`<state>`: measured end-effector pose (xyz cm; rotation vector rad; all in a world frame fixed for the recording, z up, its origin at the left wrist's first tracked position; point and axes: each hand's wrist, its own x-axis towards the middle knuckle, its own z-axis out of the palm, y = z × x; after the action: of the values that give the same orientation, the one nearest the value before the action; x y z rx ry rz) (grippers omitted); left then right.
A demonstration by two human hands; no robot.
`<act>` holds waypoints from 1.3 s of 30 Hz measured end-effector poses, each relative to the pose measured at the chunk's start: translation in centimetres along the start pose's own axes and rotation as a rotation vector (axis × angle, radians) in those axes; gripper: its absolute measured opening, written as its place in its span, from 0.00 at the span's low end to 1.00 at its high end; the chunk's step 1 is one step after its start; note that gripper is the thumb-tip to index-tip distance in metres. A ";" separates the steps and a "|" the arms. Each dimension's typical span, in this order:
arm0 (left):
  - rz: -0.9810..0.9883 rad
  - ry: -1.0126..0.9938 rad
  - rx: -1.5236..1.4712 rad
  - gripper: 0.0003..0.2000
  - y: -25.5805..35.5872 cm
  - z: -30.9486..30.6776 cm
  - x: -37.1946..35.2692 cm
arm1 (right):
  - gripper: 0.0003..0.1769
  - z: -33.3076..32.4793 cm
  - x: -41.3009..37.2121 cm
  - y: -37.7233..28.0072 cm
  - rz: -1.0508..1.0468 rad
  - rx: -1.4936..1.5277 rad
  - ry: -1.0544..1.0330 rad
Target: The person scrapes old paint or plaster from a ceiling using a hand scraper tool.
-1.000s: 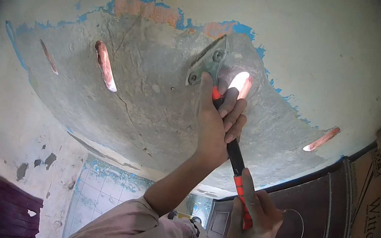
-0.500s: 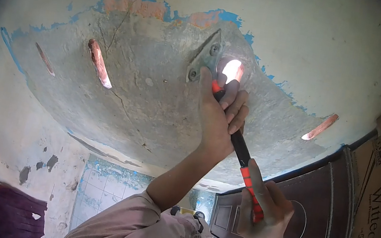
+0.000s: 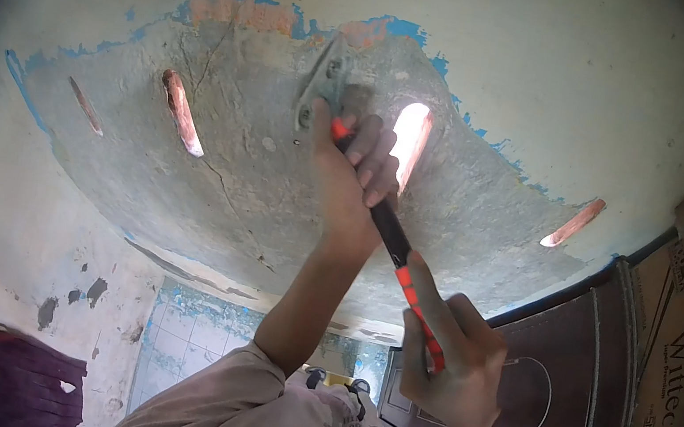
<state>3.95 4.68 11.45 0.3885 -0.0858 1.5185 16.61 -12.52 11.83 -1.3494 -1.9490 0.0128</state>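
My left hand (image 3: 349,179) is wrapped around the upper shaft of a long-handled scraper (image 3: 391,232), close beneath its head. The grey, dusty scraper head (image 3: 323,85) has two screws and lies against a bare grey patch of wall (image 3: 260,111). Lower down, my right hand (image 3: 462,358) holds the scraper's red and black grip, its index finger stretched along the handle. Just right of my left hand, a bright slot (image 3: 412,140) opens through the wall. Blue and orange remnants of paint (image 3: 248,13) edge the patch.
More slanted slots, such as one at left (image 3: 183,112), pierce the wall. A thin crack (image 3: 224,195) runs below them. Dark brown furniture (image 3: 549,372) and a cardboard box (image 3: 677,356) stand at right. A purple cloth (image 3: 16,377) hangs lower left. Far below is a tiled surface (image 3: 192,337).
Both hands and the scraper have shifted left across the grey patch. The scraper head has left the edge of the bright slot, and more of that slot shows.
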 end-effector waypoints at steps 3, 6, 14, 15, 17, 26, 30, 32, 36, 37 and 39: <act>-0.034 0.265 0.290 0.23 -1.8 1.3 -1.3 | 0.37 -0.6 -1.0 0.3 0.019 -0.046 0.024; -0.069 0.449 0.218 0.20 -1.8 4.1 -1.9 | 0.37 -0.7 -1.5 0.1 0.055 -0.068 0.049; -0.062 0.061 0.002 0.18 -2.6 1.6 -1.7 | 0.38 -0.6 -1.3 0.2 0.048 -0.063 0.036; -0.044 0.173 0.059 0.18 -2.2 2.3 -1.7 | 0.38 -0.5 -1.3 0.1 0.053 -0.054 0.039; -0.012 0.401 0.174 0.19 -1.2 4.0 -1.8 | 0.38 -0.3 -1.3 -0.2 0.057 -0.037 0.040; 0.002 0.223 0.174 0.21 -1.6 1.7 -1.2 | 0.37 0.0 -0.8 0.0 0.028 -0.029 0.027; -0.015 0.017 -0.029 0.21 0.6 0.2 0.1 | 0.37 0.6 0.5 -0.7 0.002 -0.007 0.011; -0.065 0.197 0.133 0.22 -0.2 1.2 -0.6 | 0.37 0.2 0.0 -0.2 0.007 -0.025 0.031; -0.076 0.228 0.157 0.21 -1.6 2.2 -1.4 | 0.36 -0.1 -0.8 -0.2 0.056 -0.047 0.060; -0.075 0.207 0.106 0.19 -1.6 2.1 -1.5 | 0.36 -0.2 -0.8 -0.3 0.071 -0.049 0.053; -0.029 0.182 0.126 0.19 -0.7 1.8 -1.2 | 0.36 0.4 -0.7 -0.8 0.065 -0.045 0.055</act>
<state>4.87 3.04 12.64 0.3483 0.1588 1.5284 15.82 -13.24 11.46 -1.4273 -1.8695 -0.0360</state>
